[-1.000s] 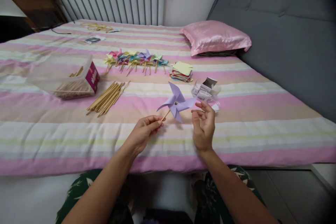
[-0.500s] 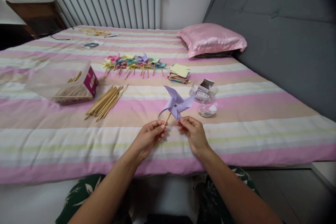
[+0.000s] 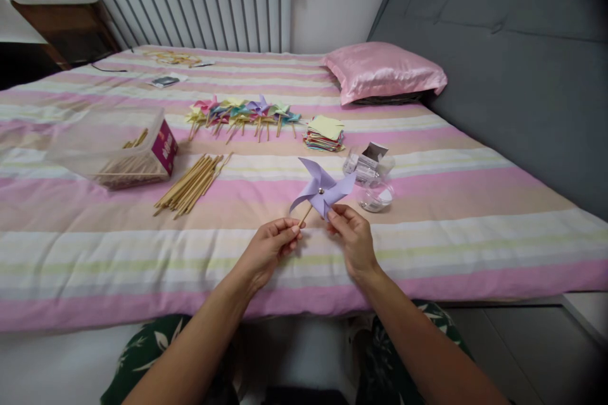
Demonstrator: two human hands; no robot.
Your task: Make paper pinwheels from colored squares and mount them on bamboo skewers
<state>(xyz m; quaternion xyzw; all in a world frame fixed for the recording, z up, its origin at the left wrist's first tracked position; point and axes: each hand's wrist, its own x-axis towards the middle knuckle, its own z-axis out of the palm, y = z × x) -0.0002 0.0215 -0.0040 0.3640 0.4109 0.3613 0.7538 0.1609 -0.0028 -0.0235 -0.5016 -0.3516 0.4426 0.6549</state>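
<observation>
A purple paper pinwheel (image 3: 320, 192) with a shiny pin at its centre is held just over the near part of the bed. My left hand (image 3: 274, 245) pinches its thin wooden stick between thumb and fingers. At the lower right blade, my right hand (image 3: 351, 234) has thumb and fingers closed on the paper edge. To the left lies a loose bundle of wooden sticks (image 3: 192, 186). Farther back, a row of finished pinwheels (image 3: 244, 112) in several colours rests on the bedspread, beside a stack of coloured paper squares (image 3: 325, 132).
A clear plastic tub (image 3: 109, 164) with sticks lies at the left on the striped bedspread (image 3: 427, 247). Right of the pinwheel stand a small opened box (image 3: 368, 164) and a clear round container (image 3: 376, 197). A pink pillow (image 3: 384, 73) sits by the grey headboard (image 3: 503, 63).
The pinwheel has shifted slightly to the right, its blades a little turned. My right hand has moved slightly up with the blade; my left hand stays nearly still on the stick.
</observation>
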